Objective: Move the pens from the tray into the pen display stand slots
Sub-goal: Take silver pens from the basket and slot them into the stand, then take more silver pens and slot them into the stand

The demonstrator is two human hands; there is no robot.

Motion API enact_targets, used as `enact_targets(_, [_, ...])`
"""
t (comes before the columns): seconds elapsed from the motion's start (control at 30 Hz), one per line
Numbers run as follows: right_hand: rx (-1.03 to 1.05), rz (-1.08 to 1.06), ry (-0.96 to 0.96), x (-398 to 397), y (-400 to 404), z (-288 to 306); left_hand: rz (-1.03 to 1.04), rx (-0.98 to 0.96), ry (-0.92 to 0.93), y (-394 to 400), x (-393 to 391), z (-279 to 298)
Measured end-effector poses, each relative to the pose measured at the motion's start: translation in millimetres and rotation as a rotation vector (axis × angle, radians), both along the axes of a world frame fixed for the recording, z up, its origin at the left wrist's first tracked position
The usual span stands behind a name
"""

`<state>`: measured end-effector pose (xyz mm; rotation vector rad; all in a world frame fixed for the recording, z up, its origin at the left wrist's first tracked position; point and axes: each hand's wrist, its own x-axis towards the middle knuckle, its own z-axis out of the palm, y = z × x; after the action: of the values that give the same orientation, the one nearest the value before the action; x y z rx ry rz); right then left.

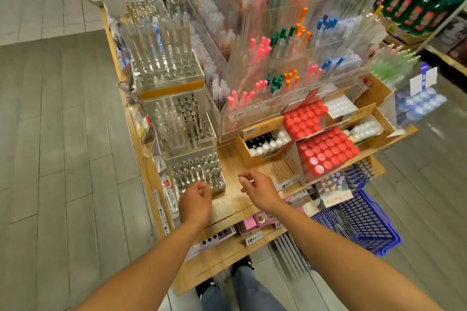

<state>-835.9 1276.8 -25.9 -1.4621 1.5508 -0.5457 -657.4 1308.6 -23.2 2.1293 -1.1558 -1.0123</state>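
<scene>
Hands point(195, 201) near stand point(199, 174), seemingly empty.

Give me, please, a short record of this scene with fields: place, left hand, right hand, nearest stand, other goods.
place: wooden shop shelf beside a grey floor
left hand: fingers curled, at the front of the clear pen stand; whether it holds a pen cannot be told
right hand: loosely curled above the shelf, holds nothing visible
nearest stand: clear, pens upright in slots
other goods: red-capped bottles, blue basket
</scene>
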Motion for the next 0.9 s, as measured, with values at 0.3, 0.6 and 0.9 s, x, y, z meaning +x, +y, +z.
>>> enact_targets(0.3, [0.209, -0.411, -0.287, -107, 113, 5, -0.238, 0.052, 0.212, 46, -89, 0])
enact_targets(0.6, [0.274, -0.768, -0.417, -239, 241, -9, -0.491, 0.174, 0.31, 121, -228, -9])
enact_targets(0.9, [0.318, -0.716, -0.286, -364, 304, -37, -0.419, 0.374, 0.486, 189, -349, -30])
